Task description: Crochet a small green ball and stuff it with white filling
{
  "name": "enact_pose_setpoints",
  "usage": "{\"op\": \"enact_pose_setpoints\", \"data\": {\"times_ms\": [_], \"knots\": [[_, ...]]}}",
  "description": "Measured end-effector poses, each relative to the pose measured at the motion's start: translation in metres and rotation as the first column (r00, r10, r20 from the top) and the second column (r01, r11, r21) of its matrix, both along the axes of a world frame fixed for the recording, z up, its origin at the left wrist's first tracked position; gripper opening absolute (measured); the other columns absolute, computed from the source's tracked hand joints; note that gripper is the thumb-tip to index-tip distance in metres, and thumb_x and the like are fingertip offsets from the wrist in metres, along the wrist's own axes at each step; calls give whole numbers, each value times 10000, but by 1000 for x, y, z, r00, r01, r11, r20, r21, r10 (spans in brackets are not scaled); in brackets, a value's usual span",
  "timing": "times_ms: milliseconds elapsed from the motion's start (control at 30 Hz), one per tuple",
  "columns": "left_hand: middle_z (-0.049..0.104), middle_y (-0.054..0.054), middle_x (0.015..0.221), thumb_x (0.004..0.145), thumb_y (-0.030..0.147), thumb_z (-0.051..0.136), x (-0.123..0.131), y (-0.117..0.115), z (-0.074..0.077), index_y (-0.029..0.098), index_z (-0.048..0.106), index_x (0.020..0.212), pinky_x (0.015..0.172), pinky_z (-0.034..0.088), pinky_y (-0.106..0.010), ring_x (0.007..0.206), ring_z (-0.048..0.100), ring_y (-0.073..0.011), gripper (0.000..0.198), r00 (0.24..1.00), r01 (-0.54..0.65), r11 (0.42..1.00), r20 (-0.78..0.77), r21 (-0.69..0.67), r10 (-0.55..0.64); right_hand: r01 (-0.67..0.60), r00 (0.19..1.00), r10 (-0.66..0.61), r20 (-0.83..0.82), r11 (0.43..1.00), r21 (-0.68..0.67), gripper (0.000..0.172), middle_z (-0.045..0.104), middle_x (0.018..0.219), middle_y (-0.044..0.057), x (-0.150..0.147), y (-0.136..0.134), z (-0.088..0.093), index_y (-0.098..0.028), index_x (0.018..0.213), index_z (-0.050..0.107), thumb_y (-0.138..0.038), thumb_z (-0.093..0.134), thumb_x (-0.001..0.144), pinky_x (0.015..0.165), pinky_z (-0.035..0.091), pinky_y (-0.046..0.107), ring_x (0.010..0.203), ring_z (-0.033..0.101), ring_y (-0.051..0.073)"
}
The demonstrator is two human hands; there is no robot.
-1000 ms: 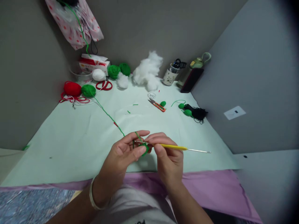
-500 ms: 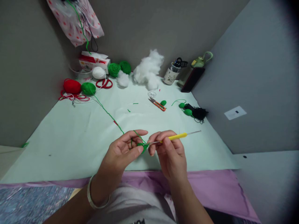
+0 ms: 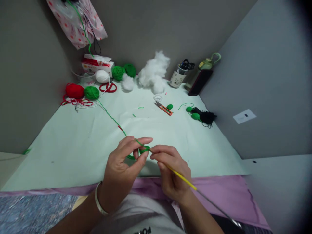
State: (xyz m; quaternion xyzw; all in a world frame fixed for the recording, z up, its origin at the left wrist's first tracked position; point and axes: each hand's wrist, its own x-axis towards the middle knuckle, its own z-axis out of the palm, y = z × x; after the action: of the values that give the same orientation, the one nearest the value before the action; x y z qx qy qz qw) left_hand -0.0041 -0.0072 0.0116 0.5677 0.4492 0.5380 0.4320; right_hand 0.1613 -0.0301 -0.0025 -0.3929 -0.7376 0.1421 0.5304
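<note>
A small green crochet piece is pinched between the thumb and fingers of my left hand. Green yarn runs from the green yarn ball across the table and over my left index finger. My right hand grips a crochet hook with a yellow handle. Its tip meets the green piece, where my fingers partly hide it, and its long grey rear end points down to the right.
Orange thread snips lie mid-table beside a small green crocheted piece. Farther back are white stuffing, red-handled scissors, a red yarn ball and a pen cup. Black yarn lies at the right.
My right hand has turned, so the hook's rear end swung from pointing right and slightly up to pointing down toward my right forearm. My left hand tilted the green piece slightly.
</note>
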Motion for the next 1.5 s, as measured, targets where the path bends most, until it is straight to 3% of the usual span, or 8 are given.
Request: {"op": "enact_pose_setpoints", "data": {"times_ms": [133, 300, 467, 633, 833, 1100, 1200, 1500], "knots": [[681, 6, 848, 850, 190, 834, 5, -3, -2, 318, 832, 1165, 711, 495, -225, 714, 560, -118, 340, 957, 124, 954, 288, -274, -41, 180, 983, -181, 15, 983, 47, 272, 780, 983, 31, -7, -1, -12, -340, 1136, 747, -149, 690, 951, 676, 646, 350, 819, 761, 220], [587, 71, 705, 839, 260, 861, 3, 5, 6, 223, 828, 1177, 577, 456, -152, 433, 195, 19, 342, 695, 544, 700, 716, -463, -68, 144, 986, -140, -94, 989, 33, 228, 770, 955, 51, -5, 1, -11, -309, 1132, 767, -180, 632, 1002, 681, 630, 378, 802, 738, 221], [660, 22, 869, 843, 208, 848, 0, 7, 9, 244, 845, 1133, 529, 390, -146, 487, 315, 5, 292, 731, 486, 764, 676, -424, -90, -74, 831, -45, -554, 979, -191, 201, 730, 877, 52, -2, 6, 2, -245, 1010, 776, -231, 581, 1055, 603, 590, 323, 697, 671, 169], [676, -15, 902, 877, 277, 841, 4, 2, -3, 286, 843, 1145, 688, 449, -193, 774, 551, -109, 268, 818, 436, 815, 545, -381, -183, -63, 910, -21, -415, 980, -187, 198, 774, 974, 52, -2, 5, -1, -277, 1079, 806, -194, 633, 1029, 810, 617, 368, 953, 720, 209], [697, -9, 931, 840, 254, 868, 2, 4, -3, 301, 793, 1258, 800, 486, -231, 860, 618, -137, 427, 806, 456, 803, 561, -383, -190, -83, 931, 17, -365, 983, -165, 271, 775, 1028, 54, 1, -2, -5, -318, 1172, 800, -164, 640, 1017, 776, 634, 350, 940, 735, 204], [713, -47, 921, 853, 225, 814, -4, 9, 1, 198, 760, 1299, 611, 430, -174, 810, 623, -124, 450, 636, 674, 625, 740, -394, -219, -413, 554, -99, -826, 829, -376, 167, 724, 749, 1, 3, 15, 2, -235, 874, 798, -371, 758, 962, 550, 581, 211, 566, 629, 99], [688, -20, 904, 835, 213, 825, -3, 8, 0, 220, 790, 1248, 727, 483, -180, 820, 623, -116, 414, 640, 668, 635, 734, -388, -226, -491, 502, -156, -851, 759, -429, 186, 716, 727, 1, 4, 15, 3, -232, 828, 788, -396, 811, 911, 508, 540, 198, 539, 583, 95], [739, -23, 929, 826, 228, 883, 7, 5, -1, 274, 815, 1191, 814, 521, -239, 847, 644, -139, 374, 713, 586, 725, 656, -363, -248, -341, 752, 59, -656, 887, -311, 155, 795, 1028, 54, 1, 8, -4, -328, 1056, 848, -305, 704, 1004, 691, 563, 294, 907, 687, 190]]}}
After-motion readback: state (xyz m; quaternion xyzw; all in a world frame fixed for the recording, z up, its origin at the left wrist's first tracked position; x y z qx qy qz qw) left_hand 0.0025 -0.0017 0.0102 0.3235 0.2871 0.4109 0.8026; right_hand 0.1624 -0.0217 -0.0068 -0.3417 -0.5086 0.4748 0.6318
